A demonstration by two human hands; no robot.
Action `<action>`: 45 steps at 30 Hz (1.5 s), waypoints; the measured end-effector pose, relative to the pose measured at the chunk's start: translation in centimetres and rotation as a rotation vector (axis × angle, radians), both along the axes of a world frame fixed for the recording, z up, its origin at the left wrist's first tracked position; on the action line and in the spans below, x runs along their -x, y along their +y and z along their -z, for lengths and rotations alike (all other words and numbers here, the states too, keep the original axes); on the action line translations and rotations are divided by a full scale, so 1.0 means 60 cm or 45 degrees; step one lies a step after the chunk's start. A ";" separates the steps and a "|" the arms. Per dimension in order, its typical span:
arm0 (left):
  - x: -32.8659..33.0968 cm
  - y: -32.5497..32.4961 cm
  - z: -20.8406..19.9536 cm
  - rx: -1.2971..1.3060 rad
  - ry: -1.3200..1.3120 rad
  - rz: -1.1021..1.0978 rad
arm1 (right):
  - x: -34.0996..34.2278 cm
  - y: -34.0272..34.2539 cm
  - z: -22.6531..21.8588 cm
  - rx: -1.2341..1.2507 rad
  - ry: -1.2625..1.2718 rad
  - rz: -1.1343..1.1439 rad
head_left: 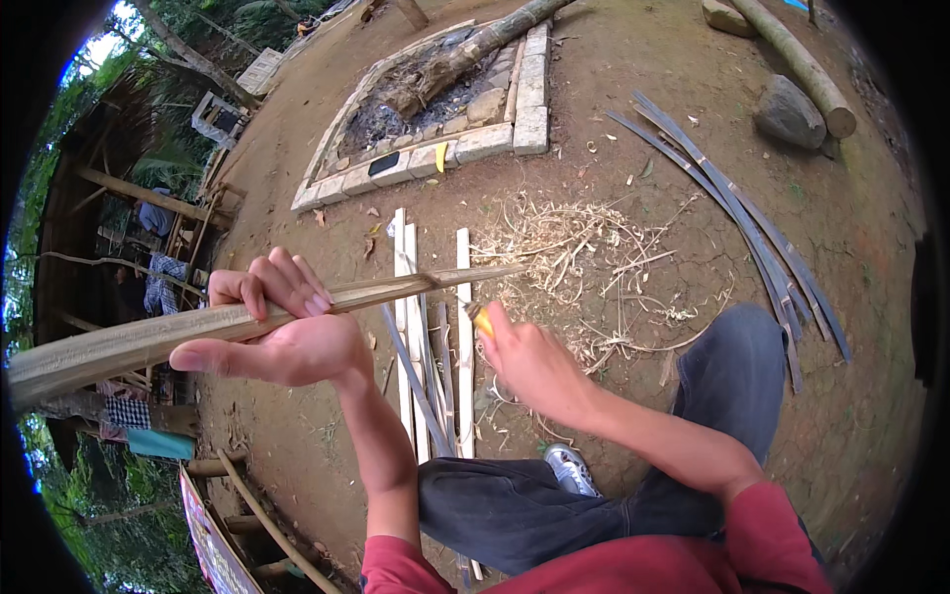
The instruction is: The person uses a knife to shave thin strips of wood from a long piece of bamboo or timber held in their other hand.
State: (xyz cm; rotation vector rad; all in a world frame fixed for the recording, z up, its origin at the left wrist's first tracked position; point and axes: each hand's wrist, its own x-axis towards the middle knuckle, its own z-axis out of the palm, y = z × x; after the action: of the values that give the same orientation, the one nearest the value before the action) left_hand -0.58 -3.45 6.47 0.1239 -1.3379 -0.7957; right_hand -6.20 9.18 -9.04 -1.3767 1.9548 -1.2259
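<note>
A long split bamboo strip (pixel 386 290) runs from the left edge toward the middle, with a darker node near its thin end. My left hand (pixel 307 342) supports it across the palm, fingers curled over the top and thumb stretched out underneath. Just below the thin end, my right hand (pixel 534 366) is closed around a tool with a yellow-orange handle (pixel 483 320). A short dark part shows at the tool's front; its blade cannot be made out. Beneath the strip, pale bamboo slats (pixel 465 346) and darker strips (pixel 426 396) lie on the ground.
Curled shavings (pixel 584 262) cover the ground ahead of my right hand. Long dark strips (pixel 737 203) lie at the right, near a boulder (pixel 790 112) and log (pixel 802 64). A brick-edged fire pit (pixel 485 145) holds a charred log; a black phone (pixel 384 163) rests on its edge.
</note>
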 end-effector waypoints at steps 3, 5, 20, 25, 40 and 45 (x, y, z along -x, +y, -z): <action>-0.006 -0.003 -0.002 -0.019 0.004 0.026 | 0.002 -0.008 0.002 -0.079 -0.096 -0.001; -0.005 -0.012 -0.006 -0.012 0.016 0.051 | 0.014 -0.011 -0.001 0.029 -0.081 0.013; -0.014 -0.018 -0.005 -0.010 -0.026 0.003 | 0.015 -0.007 -0.006 0.185 -0.315 0.065; -0.020 -0.030 -0.005 -0.005 -0.008 0.063 | 0.016 -0.013 0.003 0.157 -0.342 0.047; -0.016 -0.017 0.000 0.016 -0.018 -0.050 | -0.010 0.006 -0.040 0.229 -0.157 0.035; -0.015 -0.016 -0.001 0.035 -0.008 -0.092 | -0.022 0.015 -0.035 0.247 0.072 0.062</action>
State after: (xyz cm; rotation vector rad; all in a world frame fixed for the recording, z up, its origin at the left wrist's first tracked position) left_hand 0.30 -4.40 6.53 0.1521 -1.3425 -0.7162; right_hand -4.86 10.07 -6.96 -1.4796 1.9605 -1.4469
